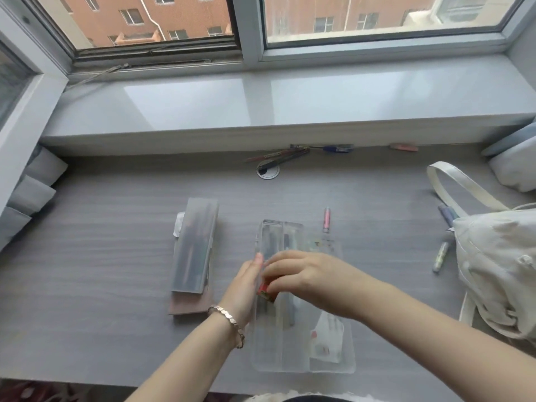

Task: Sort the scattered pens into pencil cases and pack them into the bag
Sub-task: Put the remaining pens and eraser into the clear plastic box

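Note:
A clear open pencil case (301, 352) lies in front of me on the grey desk, with several pens inside. My right hand (304, 274) is over the case, fingers closed on a small red item (265, 291). My left hand (246, 288), wearing a bracelet, rests flat against the case's left wall. A closed frosted pencil case (195, 245) holding pens lies to the left on a brown case (188, 307). The pale fabric bag (499, 268) sits at the right. Loose pens: a pink one (327, 220), a light one (440, 256), a dark one (445, 214).
More pens (287, 156) and a blue pen (333, 148) lie at the back under the windowsill, near a round cable grommet (267, 171). A pink eraser (403, 147) is at the back right. Pillows (516, 166) sit at the far right.

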